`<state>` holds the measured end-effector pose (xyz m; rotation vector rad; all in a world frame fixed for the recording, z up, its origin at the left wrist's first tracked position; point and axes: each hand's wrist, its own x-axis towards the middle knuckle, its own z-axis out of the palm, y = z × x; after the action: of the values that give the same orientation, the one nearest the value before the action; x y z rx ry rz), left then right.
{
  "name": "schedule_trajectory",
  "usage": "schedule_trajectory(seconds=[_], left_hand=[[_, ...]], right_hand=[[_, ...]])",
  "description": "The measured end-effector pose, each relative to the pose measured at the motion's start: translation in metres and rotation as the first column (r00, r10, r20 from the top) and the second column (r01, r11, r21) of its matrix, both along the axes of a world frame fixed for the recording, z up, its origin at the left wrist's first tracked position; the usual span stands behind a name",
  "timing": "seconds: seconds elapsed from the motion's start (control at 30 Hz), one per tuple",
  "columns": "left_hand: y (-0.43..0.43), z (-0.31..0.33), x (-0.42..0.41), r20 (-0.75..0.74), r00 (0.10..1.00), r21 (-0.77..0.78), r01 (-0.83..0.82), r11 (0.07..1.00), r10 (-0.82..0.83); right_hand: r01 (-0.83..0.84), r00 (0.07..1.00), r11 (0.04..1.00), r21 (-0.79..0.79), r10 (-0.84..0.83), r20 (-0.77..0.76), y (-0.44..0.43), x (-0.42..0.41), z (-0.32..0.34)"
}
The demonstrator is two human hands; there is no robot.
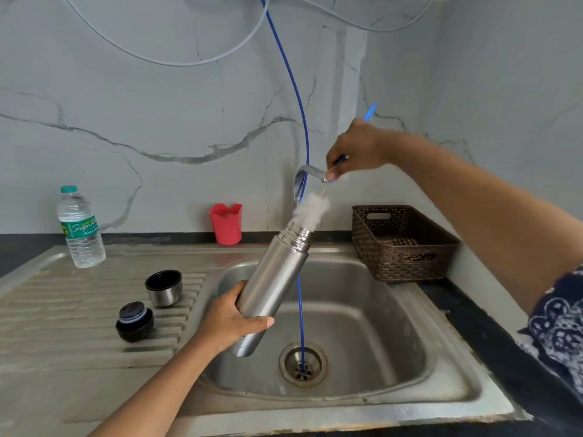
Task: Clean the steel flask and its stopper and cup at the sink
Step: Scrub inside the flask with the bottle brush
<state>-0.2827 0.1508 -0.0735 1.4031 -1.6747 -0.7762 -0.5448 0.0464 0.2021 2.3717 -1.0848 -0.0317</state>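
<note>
A ribbed steel surface (79, 310) and one sink (394, 310) sit below a veined marble wall (157, 105). Centre frame, the left grip (230, 320) wraps one smooth steel flask (274, 279), tilted over the basin; the right grip (353, 149) pinches one bottle brush (310, 211), fluffy white bristles at its mouth. One steel cup (164, 288) and one black stopper (135, 321) stand lower left.

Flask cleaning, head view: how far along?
Done: flask opened; its cup and stopper sit on the drainboard. In hand: left hand grips the tilted flask over the sink; right hand holds a bottle brush, bristles at the flask's mouth. Left: probably cup, stopper, rinsing.
</note>
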Motion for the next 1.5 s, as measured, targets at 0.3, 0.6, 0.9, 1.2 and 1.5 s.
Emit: schedule_trajectory(seconds=[0.3,0.6,0.9,1.2,1.5], left_hand=[[0.002,-0.003,0.006,0.037,0.999,0.011,-0.037,0.999,0.036],[0.001,-0.002,0.001,-0.025,1.000,0.022,0.002,1.000,-0.002],[0.004,0.001,0.004,-0.055,0.998,0.023,0.016,1.000,-0.015],[0.003,0.000,0.022,-0.289,0.939,0.242,0.260,0.935,-0.186],[0.005,0.007,0.008,0.136,0.986,-0.085,-0.082,0.993,0.093]], right_hand=[[0.061,0.996,0.998,-0.007,-0.060,0.063,-0.001,-0.002,-0.004],[-0.047,0.999,0.988,0.147,0.047,0.004,0.000,0.033,-0.055],[0.101,0.990,0.993,0.058,-0.106,0.093,-0.010,-0.030,0.041],[0.070,0.984,0.996,0.061,-0.079,0.162,-0.018,-0.021,0.039],[0.281,0.927,0.861,0.425,-0.358,0.113,-0.020,-0.035,0.042]])
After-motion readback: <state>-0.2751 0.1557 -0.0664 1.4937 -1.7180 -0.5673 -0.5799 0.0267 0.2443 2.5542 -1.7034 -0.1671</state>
